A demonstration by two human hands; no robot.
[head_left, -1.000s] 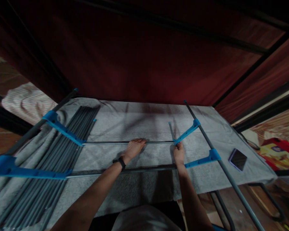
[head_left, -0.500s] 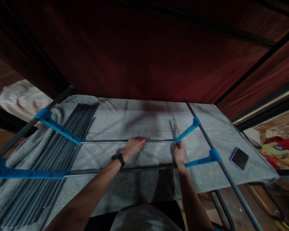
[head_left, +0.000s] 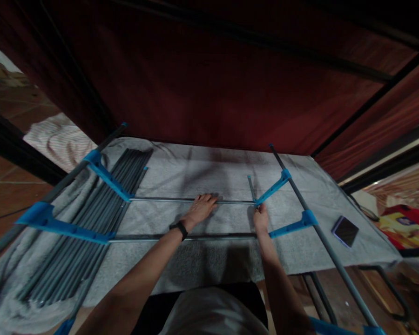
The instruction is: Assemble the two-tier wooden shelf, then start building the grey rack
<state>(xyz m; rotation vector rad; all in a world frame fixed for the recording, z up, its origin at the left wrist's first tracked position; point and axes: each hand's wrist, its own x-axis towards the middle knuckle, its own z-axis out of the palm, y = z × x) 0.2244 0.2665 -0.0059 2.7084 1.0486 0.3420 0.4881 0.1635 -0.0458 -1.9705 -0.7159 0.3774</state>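
Observation:
A frame of grey metal tubes with blue plastic brackets rests across the cloth. My left hand (head_left: 200, 208), with a black watch on its wrist, lies over the upper cross rod (head_left: 164, 199), fingers stretched out. At that rod's right end my right hand (head_left: 261, 216) is closed in a pinch at the inner tip of the upper right bracket (head_left: 273, 187). What is between its fingertips is too small to make out. A short capped tube (head_left: 252, 187) sticks up from this joint. Nearer me, the lower cross rod (head_left: 209, 237) passes beneath my forearms.
Several loose grey tubes (head_left: 87, 223) lie side by side at the left. A phone (head_left: 345, 231) lies on the grey cloth (head_left: 223, 170) at right. Beyond stands a dark red fabric panel (head_left: 202, 102). A red and yellow package (head_left: 408, 228) is at the far right.
My view has shifted, and the frame's left side appears farther right and higher. The fingers of my left hand have spread over the rod. My right hand stays at the same joint.

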